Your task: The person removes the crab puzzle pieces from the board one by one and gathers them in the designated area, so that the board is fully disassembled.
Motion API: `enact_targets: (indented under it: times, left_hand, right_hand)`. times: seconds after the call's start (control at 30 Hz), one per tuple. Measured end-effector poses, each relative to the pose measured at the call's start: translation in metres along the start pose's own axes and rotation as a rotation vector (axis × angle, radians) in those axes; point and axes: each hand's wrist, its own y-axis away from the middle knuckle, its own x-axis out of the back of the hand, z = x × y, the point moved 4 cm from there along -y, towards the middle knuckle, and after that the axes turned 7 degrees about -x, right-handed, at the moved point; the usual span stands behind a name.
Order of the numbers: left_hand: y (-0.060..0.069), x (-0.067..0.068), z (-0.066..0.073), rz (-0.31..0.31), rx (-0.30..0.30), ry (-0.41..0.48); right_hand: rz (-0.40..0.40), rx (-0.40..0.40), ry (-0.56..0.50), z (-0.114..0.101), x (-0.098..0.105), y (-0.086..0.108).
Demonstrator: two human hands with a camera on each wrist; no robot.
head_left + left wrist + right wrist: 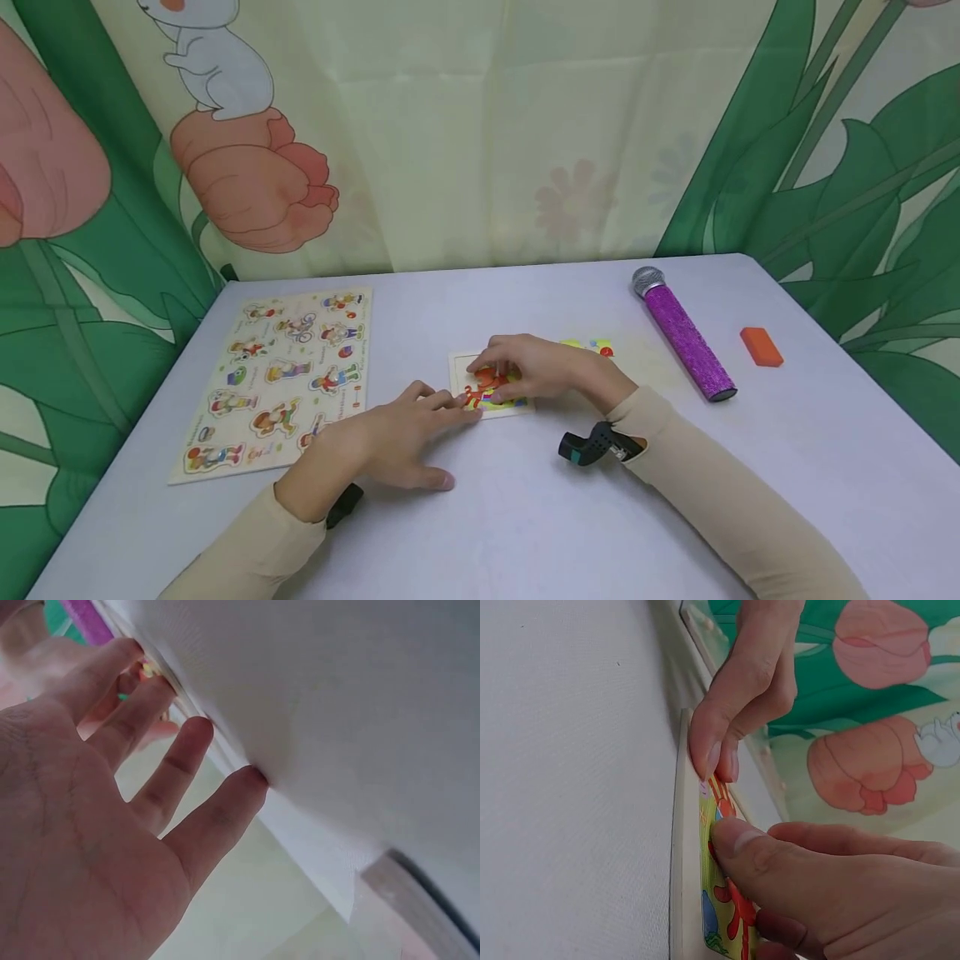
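A small picture puzzle board (456,365) lies flat at the middle of the table, its pale edge (684,885) running upright in the right wrist view. The left hand (405,433) rests its spread fingertips at the board's near left corner; its palm (82,810) faces the left wrist camera. Over the board the right hand (543,367) bends its fingers and pinches a red and orange puzzle piece (486,378) between thumb and fingers. In the right wrist view its thumb (742,844) lies on the colourful picture (739,904). The fingers partly cover the piece.
A large board with children figures (285,369) lies left. Colourful flat pieces (604,347) show behind the right wrist. Farther right are a purple microphone (688,340) and an orange block (761,346). A patterned curtain (487,133) hangs behind the table.
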Motion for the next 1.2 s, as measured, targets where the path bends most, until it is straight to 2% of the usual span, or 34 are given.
enact_targets:
  times: [0.3, 0.47, 0.67, 0.93, 1.2]
  left_hand:
    - [-0.002, -0.001, 0.001, -0.017, 0.007, 0.008]
    - [-0.002, 0.0, 0.002, -0.008, 0.0, 0.004]
    - [-0.002, 0.001, 0.003, -0.003, -0.004, -0.007]
    - [-0.002, 0.003, 0.004, -0.02, 0.02, -0.007]
    - [-0.001, 0.002, 0.004, -0.019, 0.03, -0.004]
  right_hand:
    - [-0.016, -0.047, 0.145, -0.007, 0.009, 0.001]
    - [-0.005, -0.054, 0.149, -0.008, 0.012, 0.002]
    - [0.064, -0.006, 0.047, -0.004, 0.015, 0.011]
    - [0.104, 0.04, -0.15, 0.003, 0.017, 0.028]
    - [0.125, 0.0, -0.174, 0.01, 0.024, 0.043]
